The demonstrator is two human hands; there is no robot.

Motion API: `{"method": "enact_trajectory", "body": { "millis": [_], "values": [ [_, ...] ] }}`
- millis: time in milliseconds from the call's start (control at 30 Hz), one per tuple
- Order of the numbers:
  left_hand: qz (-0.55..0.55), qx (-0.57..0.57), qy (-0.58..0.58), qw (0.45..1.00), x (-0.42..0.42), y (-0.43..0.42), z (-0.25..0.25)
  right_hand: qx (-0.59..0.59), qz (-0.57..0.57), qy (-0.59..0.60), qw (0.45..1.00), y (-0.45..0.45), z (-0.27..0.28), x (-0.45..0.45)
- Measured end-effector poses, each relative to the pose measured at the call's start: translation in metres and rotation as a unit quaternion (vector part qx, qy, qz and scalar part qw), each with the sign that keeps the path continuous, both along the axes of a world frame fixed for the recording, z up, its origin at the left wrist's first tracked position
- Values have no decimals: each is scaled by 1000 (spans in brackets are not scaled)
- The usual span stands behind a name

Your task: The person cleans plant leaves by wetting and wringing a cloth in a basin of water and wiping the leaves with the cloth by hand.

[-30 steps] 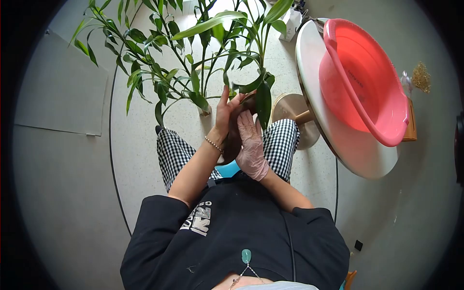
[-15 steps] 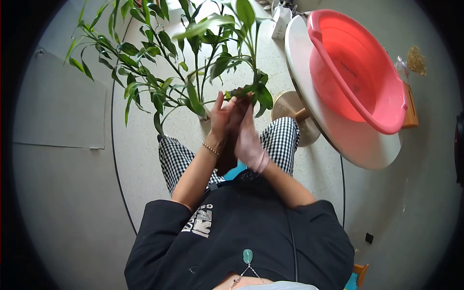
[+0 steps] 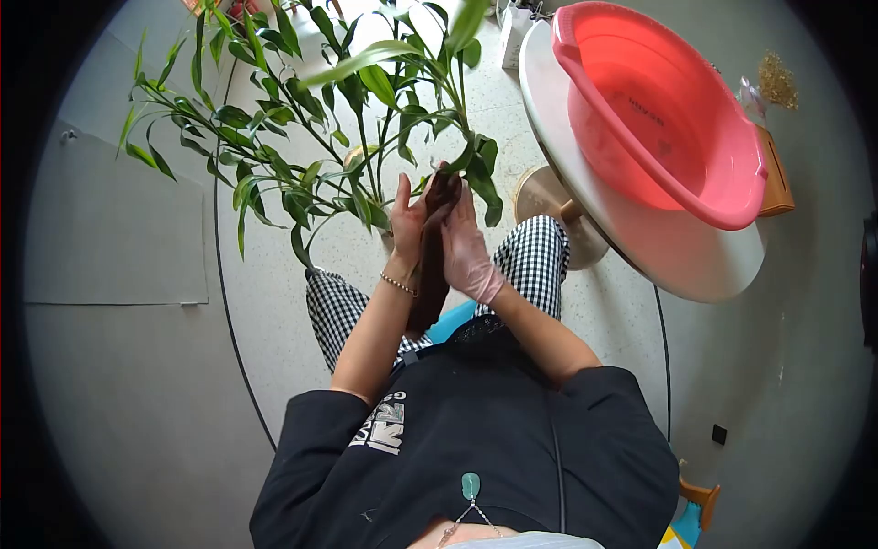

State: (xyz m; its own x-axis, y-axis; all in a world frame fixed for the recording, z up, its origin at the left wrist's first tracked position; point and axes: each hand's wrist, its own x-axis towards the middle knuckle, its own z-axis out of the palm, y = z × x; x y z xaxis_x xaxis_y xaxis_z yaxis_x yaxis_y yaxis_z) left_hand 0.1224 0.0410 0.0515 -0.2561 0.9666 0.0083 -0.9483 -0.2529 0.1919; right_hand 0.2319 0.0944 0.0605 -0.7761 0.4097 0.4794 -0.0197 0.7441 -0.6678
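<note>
A dark brown cloth is pressed between my two palms and hangs down toward my lap. My left hand, bare with a beaded bracelet at the wrist, lies along the cloth's left side with its thumb raised. On the other side, my right hand, in a thin pale pink glove, presses flat against the cloth with its fingers pointing up. The cloth's upper end reaches the leaves of a tall potted plant. Just right of my fingertips droops a green leaf; whether a leaf lies inside the cloth is hidden.
To the right, a pink basin rests on a round white table with a wooden base. An orange-brown box and dried flowers stand behind the basin. A white box is at the back.
My view has shifted slightly, so the basin and table sit further left and higher. My hands remain around the cloth, which now shows more between them; the leaves have swayed a little.
</note>
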Motion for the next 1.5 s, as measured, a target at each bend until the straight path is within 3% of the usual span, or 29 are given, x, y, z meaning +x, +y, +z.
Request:
{"method": "enact_trajectory", "body": {
  "millis": [33, 100, 233, 267, 300, 333, 367, 400, 500, 600, 667, 700, 733, 767, 833, 867, 933, 967, 1000, 1033, 1067, 1100, 1167, 1200, 1300, 1367, 1400, 1433, 1500],
  "values": [
    [43, -91, 54, 993, -2, 2, 2, -106, 37, 62, 992, -11, 23, 5],
    [58, -87, 16, 994, 3, -1, 17, -39, 43, 12, 998, -39, 40, 20],
    [28, -34, 46, 998, 5, 1, 18, -45, 69, -32, 996, -60, 3, 47],
    [41, -49, 131, 989, -2, 5, 2, -331, 137, -32, 933, -63, -7, 53],
    [55, -62, 216, 973, -7, 7, -13, -587, 193, -28, 786, -64, -16, 58],
    [38, -89, 163, 982, 1, 7, 14, -788, 232, -21, 569, -61, -24, 61],
    [39, -87, 163, 982, 2, 8, 20, -540, 286, -62, 789, -52, -25, 65],
    [46, -74, 162, 983, 2, 9, 23, -242, 247, -66, 936, -44, -27, 68],
    [43, -86, 168, 981, 4, 11, 32, -245, 144, -38, 958, -27, -2, 82],
    [5, -82, 162, 983, 6, 18, 19, -99, 79, -99, 987, -3, -3, 66],
    [-24, -138, 233, 962, 14, 19, 22, -182, 40, -29, 982, 10, -23, 40],
    [-29, -190, 298, 935, 17, 21, 22, -571, 175, 109, 795, 18, -30, 31],
    [-29, -236, 379, 894, 20, 21, 18, -841, 195, 261, 432, 27, -33, 21],
    [1, -283, 433, 856, 28, 17, 26, -842, 198, 260, 430, 32, -31, 16],
    [121, -273, 704, 644, 26, 16, 26, -823, 240, 260, 444, 41, -25, 9],
    [122, -274, 705, 643, 28, 14, 30, -812, 212, 275, 469, 39, -20, 5],
    [229, -293, 868, 329, 35, 13, 39, -818, 188, 267, 473, 40, -29, 3],
    [229, -292, 868, 329, 38, 15, 40, -824, 164, 259, 477, 41, -33, 3],
    [231, -245, 836, 432, 41, 19, 41, -823, 163, 260, 477, 42, -36, 4],
    [228, -195, 793, 530, 43, 22, 41, -782, 196, 266, 528, 41, -32, 5],
    [218, -185, 799, 529, 45, 26, 26, -737, 227, 271, 575, 39, -27, 7],
    [209, -175, 805, 527, 45, 29, 9, -736, 226, 273, 576, 34, -21, 7],
    [226, -192, 802, 519, 47, 31, 4, -753, 112, 289, 581, 16, -6, 5],
    [211, -196, 756, 587, 44, 33, 5, -750, 65, 235, 615, 4, 4, 13],
    [169, -222, 619, 734, 38, 37, -5, -747, 125, 248, 604, -16, 0, 23],
    [-3, -198, 471, 860, 42, 28, 18, -743, 84, 202, 633, -1, 4, 21],
    [29, -242, 499, 832, 58, 23, 36, -736, 43, 155, 658, 12, 5, 20],
    [73, -217, 549, 804, 69, 22, 41, -765, 68, 138, 625, 28, -9, 17],
    [117, -221, 571, 781, 66, 29, 14, -721, 84, 207, 656, 27, -21, 5]
  ]
}}
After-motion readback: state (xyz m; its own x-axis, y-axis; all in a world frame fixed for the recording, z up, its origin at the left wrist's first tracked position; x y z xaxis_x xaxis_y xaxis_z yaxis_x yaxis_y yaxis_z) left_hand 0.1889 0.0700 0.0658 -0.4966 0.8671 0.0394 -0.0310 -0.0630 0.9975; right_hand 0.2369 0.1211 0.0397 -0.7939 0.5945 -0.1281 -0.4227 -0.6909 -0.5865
